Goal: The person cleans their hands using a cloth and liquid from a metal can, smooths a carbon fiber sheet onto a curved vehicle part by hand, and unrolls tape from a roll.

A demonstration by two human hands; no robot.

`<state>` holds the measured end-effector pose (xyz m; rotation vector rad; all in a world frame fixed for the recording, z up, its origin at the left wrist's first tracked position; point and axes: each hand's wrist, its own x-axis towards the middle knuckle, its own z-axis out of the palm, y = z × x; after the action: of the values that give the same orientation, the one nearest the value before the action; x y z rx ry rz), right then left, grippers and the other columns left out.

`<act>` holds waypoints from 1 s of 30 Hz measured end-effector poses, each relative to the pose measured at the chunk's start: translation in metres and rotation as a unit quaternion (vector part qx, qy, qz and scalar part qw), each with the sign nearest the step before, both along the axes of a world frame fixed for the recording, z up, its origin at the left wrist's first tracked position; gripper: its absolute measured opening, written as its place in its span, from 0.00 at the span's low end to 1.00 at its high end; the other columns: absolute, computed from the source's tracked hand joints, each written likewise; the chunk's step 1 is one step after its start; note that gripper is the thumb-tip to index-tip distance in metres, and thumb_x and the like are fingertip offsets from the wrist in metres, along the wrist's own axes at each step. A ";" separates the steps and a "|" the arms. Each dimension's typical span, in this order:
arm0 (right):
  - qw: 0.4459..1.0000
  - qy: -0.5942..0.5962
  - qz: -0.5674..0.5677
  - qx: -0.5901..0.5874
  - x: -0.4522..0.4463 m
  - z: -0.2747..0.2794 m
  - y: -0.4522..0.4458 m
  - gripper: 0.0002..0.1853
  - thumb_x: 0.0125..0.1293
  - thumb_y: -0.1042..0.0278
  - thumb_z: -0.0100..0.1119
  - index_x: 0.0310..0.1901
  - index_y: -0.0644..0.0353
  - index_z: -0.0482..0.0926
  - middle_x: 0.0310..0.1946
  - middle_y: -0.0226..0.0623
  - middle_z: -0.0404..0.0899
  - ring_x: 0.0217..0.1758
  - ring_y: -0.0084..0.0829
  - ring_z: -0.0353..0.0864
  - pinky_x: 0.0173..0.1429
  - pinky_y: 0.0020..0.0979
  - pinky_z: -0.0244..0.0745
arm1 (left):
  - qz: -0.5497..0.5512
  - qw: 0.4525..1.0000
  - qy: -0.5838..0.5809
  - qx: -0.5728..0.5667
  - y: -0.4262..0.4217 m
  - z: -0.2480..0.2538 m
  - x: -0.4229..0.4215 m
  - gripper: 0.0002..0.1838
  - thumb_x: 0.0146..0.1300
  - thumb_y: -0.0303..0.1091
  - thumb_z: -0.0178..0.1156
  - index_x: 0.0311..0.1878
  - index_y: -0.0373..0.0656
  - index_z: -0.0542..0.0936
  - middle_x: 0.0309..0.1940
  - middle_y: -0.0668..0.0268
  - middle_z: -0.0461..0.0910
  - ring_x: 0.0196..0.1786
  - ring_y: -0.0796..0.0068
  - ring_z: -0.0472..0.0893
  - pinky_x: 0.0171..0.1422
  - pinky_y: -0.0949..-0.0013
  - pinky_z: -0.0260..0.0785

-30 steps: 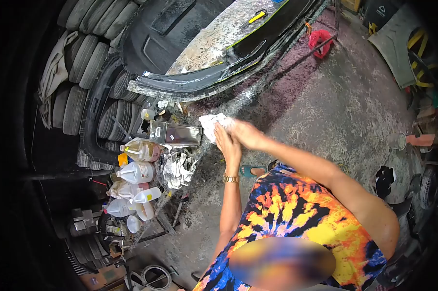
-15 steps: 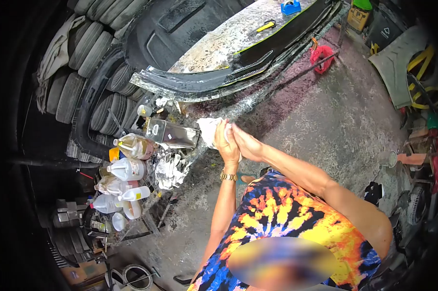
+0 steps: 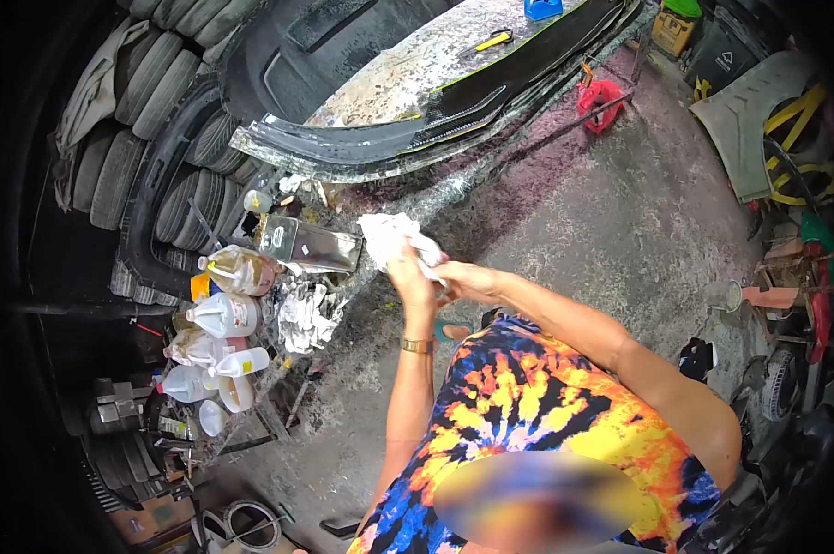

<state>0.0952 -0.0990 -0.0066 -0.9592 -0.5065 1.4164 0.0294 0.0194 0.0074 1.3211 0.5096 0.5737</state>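
A crumpled white cloth (image 3: 387, 236) is bunched between both of my hands in front of my body. My left hand (image 3: 411, 279), with a watch at its wrist, is closed around the cloth from below. Pressed in from the right side, my right hand (image 3: 465, 280) has its fingers curled on the cloth's lower end; some fingertips are hidden. A rectangular metal can (image 3: 311, 245) lies just left of the cloth. Below that can sits a heap of crumpled white material (image 3: 308, 319).
Several plastic jugs (image 3: 223, 316) stand at the left. Stacked tyres (image 3: 163, 83) line the upper left. A bench (image 3: 380, 83) carries a long black car part (image 3: 491, 97) and a yellow cutter knife (image 3: 493, 41). A red bag (image 3: 601, 103) hangs from the bench frame.
My hands have gone from flat palms pressed together to fingers curled round the cloth, which now shows more fully. The view has shifted slightly.
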 end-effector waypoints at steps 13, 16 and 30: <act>0.666 -0.730 -0.155 -0.011 -0.018 -0.007 0.005 0.37 0.62 0.71 0.50 0.73 0.67 0.54 0.78 0.50 0.40 0.81 0.52 0.36 0.80 0.53 0.34 | 0.056 0.996 -0.022 -0.061 -0.015 -0.033 0.005 0.24 0.77 0.40 0.46 0.68 0.33 0.63 0.67 0.55 0.68 0.67 0.64 0.70 0.68 0.63 0.65; 0.655 -0.742 -0.142 0.001 -0.026 -0.004 -0.004 0.36 0.61 0.73 0.50 0.73 0.63 0.57 0.78 0.46 0.44 0.81 0.51 0.38 0.80 0.57 0.34 | 0.071 0.994 0.010 -0.087 -0.002 -0.033 0.006 0.21 0.77 0.43 0.46 0.57 0.32 0.72 0.49 0.55 0.79 0.49 0.67 0.80 0.51 0.66 0.75; 0.615 -0.788 -0.004 0.027 -0.010 0.015 -0.017 0.36 0.49 0.76 0.58 0.65 0.68 0.68 0.72 0.59 0.53 0.80 0.52 0.41 0.80 0.57 0.32 | 0.056 0.991 0.092 0.076 -0.015 -0.028 0.004 0.22 0.76 0.44 0.46 0.48 0.31 0.77 0.42 0.58 0.81 0.46 0.69 0.79 0.51 0.65 0.71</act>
<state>0.0849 -0.1156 0.0080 -2.0088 -1.7808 0.1155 0.0333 0.0044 -0.0206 1.5055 0.7065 0.5958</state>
